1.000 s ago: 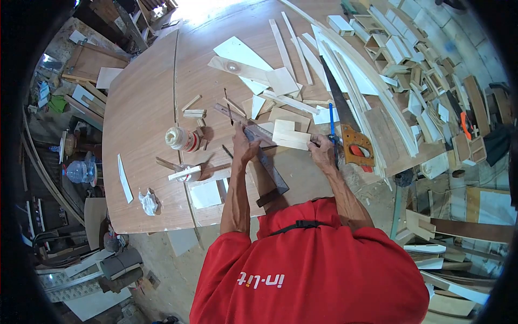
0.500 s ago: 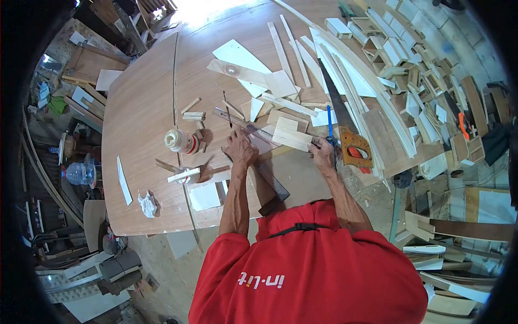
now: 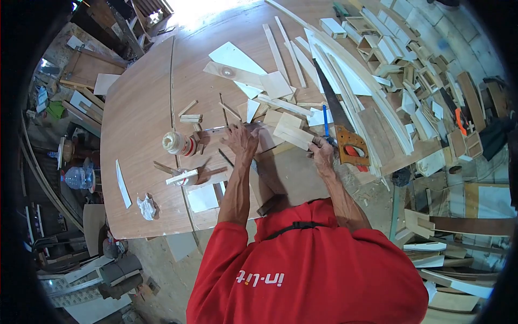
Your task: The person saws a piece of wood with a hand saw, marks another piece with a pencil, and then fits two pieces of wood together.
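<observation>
My right hand (image 3: pixel 322 151) pinches the near right end of a small flat pale wooden board (image 3: pixel 294 135) above the table's near edge. My left hand (image 3: pixel 241 143) is over the tabletop to its left, fingers spread and pointing away from me. A thin dark stick (image 3: pixel 224 112) stands out just beyond those fingertips. Below the left wrist lies a short dark-green stick (image 3: pixel 225 157). Between my forearms, a brown wooden block (image 3: pixel 261 193) sits at the table edge. Loose wood offcuts (image 3: pixel 272 117) lie beyond the held board.
A handsaw (image 3: pixel 353 147) and a blue clamp-like tool (image 3: pixel 326 121) lie right of my right hand. On the left stand an open glue jar (image 3: pixel 178 143) and a container with a white strip (image 3: pixel 182 177) across it. Long strips (image 3: pixel 353 86) and small wooden boxes (image 3: pixel 388 51) fill the right.
The metal ruler under my left hand no longer shows lying diagonally. My left fingers have spread, and the dark-green stick is more exposed. The board in my right hand has turned slightly.
</observation>
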Available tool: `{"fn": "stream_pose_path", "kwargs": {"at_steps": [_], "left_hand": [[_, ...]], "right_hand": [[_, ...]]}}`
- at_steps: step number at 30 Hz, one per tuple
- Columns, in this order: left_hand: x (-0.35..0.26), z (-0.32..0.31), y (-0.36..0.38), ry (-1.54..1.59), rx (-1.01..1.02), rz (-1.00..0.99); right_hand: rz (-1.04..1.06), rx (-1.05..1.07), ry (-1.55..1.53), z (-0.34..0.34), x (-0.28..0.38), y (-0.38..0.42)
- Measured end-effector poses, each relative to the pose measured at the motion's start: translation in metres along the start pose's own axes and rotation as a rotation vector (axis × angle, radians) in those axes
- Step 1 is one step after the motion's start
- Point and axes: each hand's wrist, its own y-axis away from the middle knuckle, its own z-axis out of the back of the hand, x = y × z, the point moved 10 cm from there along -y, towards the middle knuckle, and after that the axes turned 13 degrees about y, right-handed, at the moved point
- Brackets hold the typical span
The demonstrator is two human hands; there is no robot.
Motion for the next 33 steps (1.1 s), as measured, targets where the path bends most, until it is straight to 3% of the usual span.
{"fn": "stream_pose_path", "kwargs": {"at_steps": [2, 5, 9, 14, 20, 28, 33], "left_hand": [[-0.001, 0.002, 0.009, 0.022, 0.026, 0.005], [-0.023, -0.012, 0.034, -0.051, 0.295, -0.179], [-0.023, -0.017, 0.035, 0.047, 0.254, -0.2], [-0.022, -0.024, 0.023, 0.028, 0.346, -0.119], [-0.018, -0.027, 0.003, 0.046, 0.403, -0.165], [-0.002, -0.013, -0.032, 0.28, 0.394, -0.102], [-0.013, -0.029, -0.03, 0.524, 0.722, -0.086]], "right_hand": [[-0.004, -0.006, -0.029, 0.001, -0.002, -0.002], [-0.024, -0.005, -0.019, 0.0, -0.006, -0.004], [-0.021, -0.045, -0.033, 0.002, -0.004, -0.003], [-0.026, -0.058, -0.05, 0.005, -0.01, -0.006], [-0.054, -0.033, -0.097, 0.003, -0.011, -0.003], [-0.046, -0.03, -0.095, 0.003, -0.007, -0.003], [-0.058, -0.024, -0.088, 0.003, -0.008, -0.003]]}}
